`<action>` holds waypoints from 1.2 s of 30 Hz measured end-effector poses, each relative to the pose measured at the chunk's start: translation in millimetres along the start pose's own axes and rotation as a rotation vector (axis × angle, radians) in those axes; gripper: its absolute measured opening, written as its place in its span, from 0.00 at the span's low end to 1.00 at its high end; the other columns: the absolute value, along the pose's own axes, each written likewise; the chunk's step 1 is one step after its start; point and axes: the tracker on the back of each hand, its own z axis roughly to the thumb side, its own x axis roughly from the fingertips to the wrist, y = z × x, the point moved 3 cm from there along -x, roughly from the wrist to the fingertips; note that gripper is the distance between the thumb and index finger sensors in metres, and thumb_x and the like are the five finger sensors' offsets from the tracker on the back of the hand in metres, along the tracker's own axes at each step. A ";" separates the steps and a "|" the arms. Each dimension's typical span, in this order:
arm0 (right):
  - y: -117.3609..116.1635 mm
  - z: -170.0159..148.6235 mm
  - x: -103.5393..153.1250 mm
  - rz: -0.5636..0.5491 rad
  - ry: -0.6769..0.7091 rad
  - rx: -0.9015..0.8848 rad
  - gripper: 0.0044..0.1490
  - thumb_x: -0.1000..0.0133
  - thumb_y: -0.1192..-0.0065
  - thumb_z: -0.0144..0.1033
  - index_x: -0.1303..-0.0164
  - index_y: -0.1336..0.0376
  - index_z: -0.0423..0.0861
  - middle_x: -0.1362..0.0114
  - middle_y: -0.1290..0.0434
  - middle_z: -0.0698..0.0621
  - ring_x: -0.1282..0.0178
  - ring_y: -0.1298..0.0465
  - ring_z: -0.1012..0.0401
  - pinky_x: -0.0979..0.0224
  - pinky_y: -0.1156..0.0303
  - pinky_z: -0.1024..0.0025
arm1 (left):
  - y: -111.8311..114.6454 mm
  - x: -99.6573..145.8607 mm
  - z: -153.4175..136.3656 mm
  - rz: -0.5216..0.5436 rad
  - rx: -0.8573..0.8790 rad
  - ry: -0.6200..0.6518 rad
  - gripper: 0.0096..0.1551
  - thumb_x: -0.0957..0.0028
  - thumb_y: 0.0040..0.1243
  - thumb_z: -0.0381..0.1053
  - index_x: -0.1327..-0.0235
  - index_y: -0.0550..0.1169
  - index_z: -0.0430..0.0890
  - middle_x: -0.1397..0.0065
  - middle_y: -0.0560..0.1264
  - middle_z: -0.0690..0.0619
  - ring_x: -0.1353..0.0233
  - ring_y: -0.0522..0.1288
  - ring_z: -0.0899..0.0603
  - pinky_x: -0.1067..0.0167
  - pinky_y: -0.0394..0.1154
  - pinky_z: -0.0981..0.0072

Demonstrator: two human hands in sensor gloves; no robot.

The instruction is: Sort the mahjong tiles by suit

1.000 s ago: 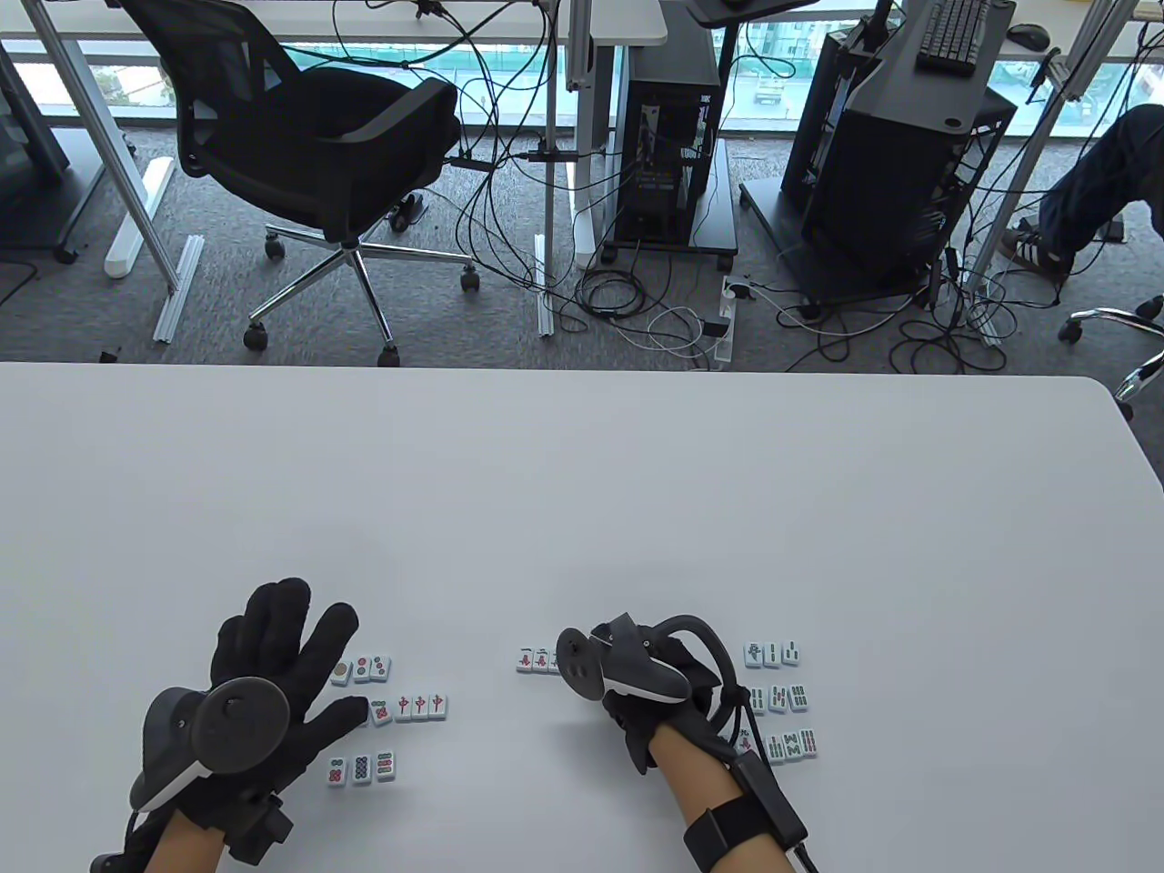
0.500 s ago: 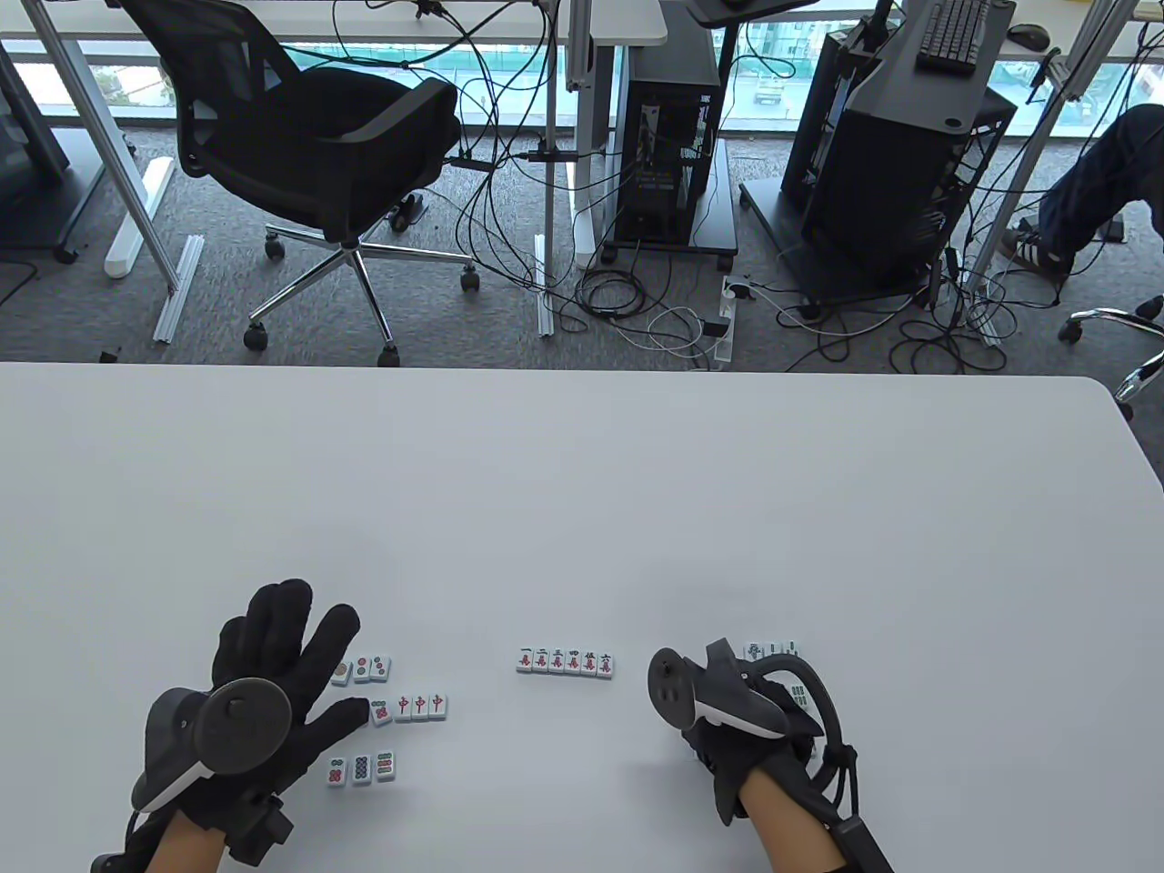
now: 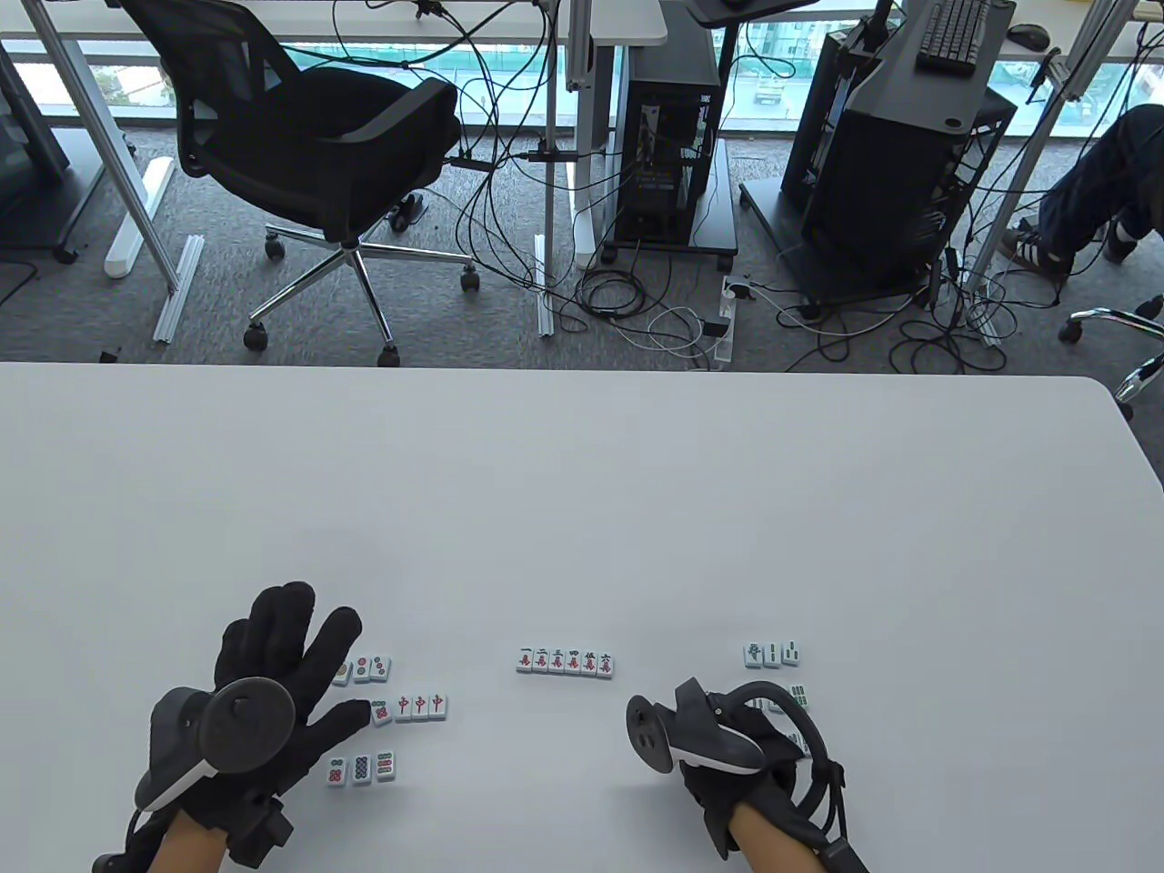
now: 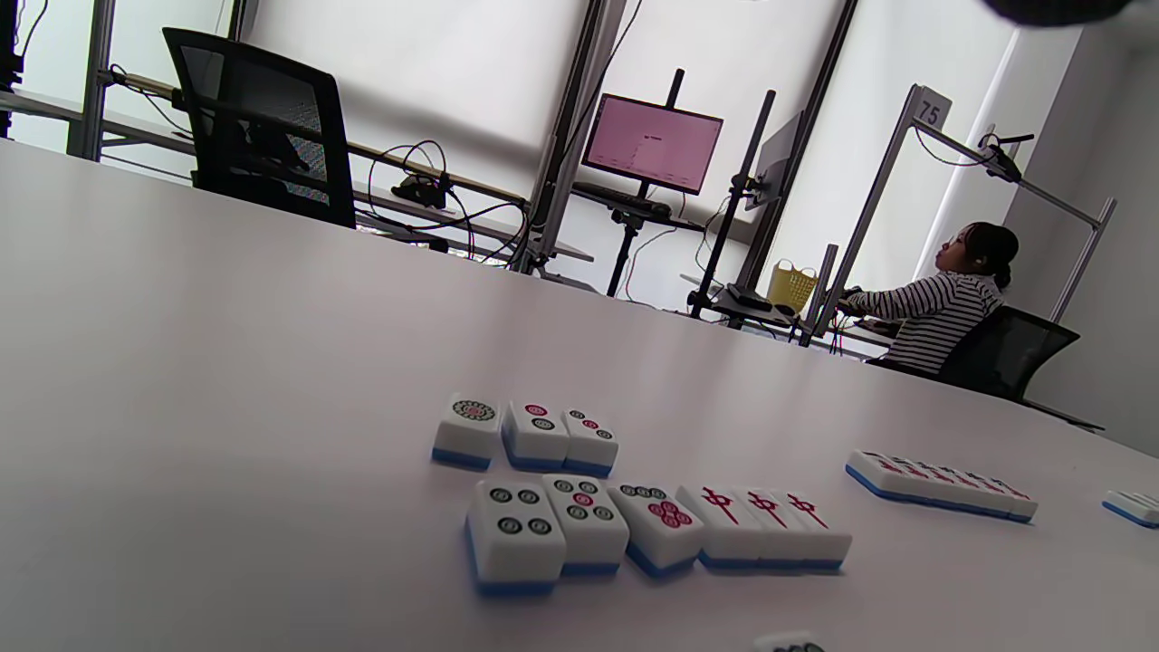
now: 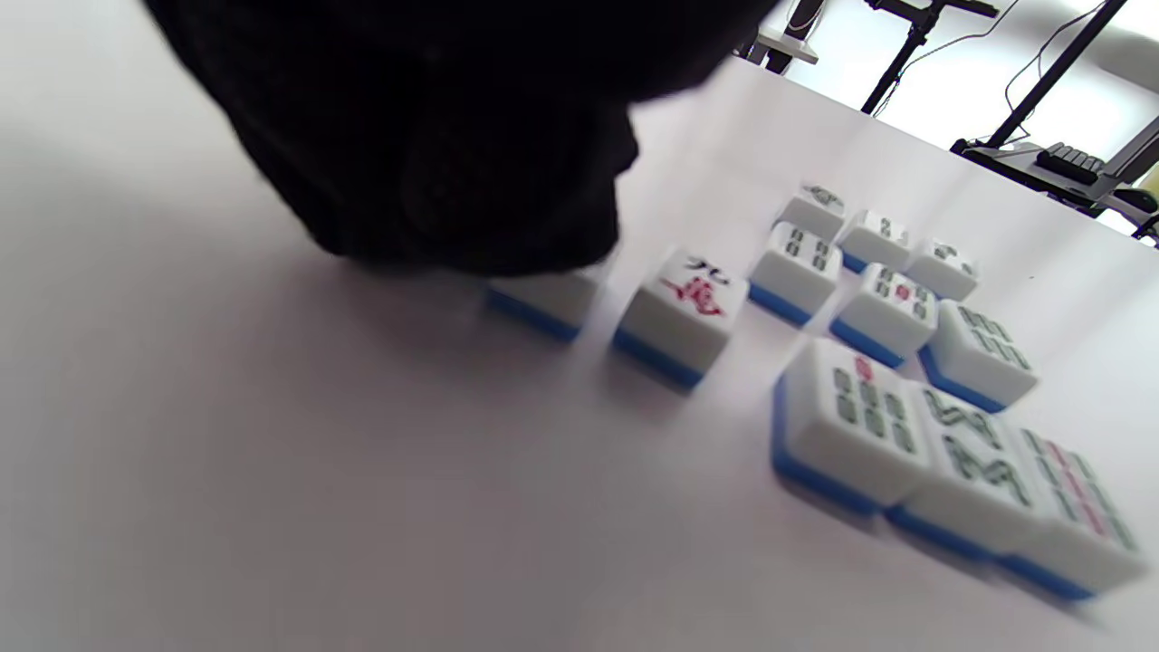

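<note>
White table, rounded far right corner. Mahjong tiles lie face up near the near edge: dot tiles and red-character tiles toward the left, a six-tile character row at centre, bamboo tiles toward the right.

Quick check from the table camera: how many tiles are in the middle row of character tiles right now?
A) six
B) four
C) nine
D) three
A: the row of character tiles shows six faces side by side, lying free on the table between the left hand and the right hand.
</note>
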 end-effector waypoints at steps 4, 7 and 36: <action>17.8 3.9 -12.6 -0.086 0.011 -0.069 0.37 0.51 0.28 0.42 0.36 0.34 0.35 0.63 0.19 0.51 0.80 0.25 0.65 0.76 0.25 0.73 | -0.7 -0.2 0.2 0.007 0.006 0.004 0.51 0.59 0.46 0.79 0.22 0.49 0.66 0.18 0.28 0.61 0.14 0.30 0.45 0.21 0.35 0.38; 31.9 8.5 -24.3 -0.219 0.009 -0.122 0.37 0.51 0.29 0.41 0.36 0.34 0.36 0.62 0.19 0.51 0.79 0.24 0.65 0.75 0.24 0.72 | -0.5 -0.5 0.1 0.009 0.009 0.005 0.50 0.58 0.46 0.79 0.22 0.49 0.66 0.18 0.28 0.61 0.14 0.30 0.45 0.21 0.35 0.38; 36.5 -20.9 -7.4 -0.206 -0.059 -0.111 0.41 0.49 0.32 0.44 0.28 0.39 0.39 0.57 0.19 0.49 0.75 0.23 0.63 0.70 0.23 0.70 | 0.0 -0.3 0.4 0.006 0.008 0.010 0.50 0.58 0.46 0.79 0.22 0.49 0.66 0.18 0.28 0.61 0.14 0.30 0.45 0.21 0.35 0.38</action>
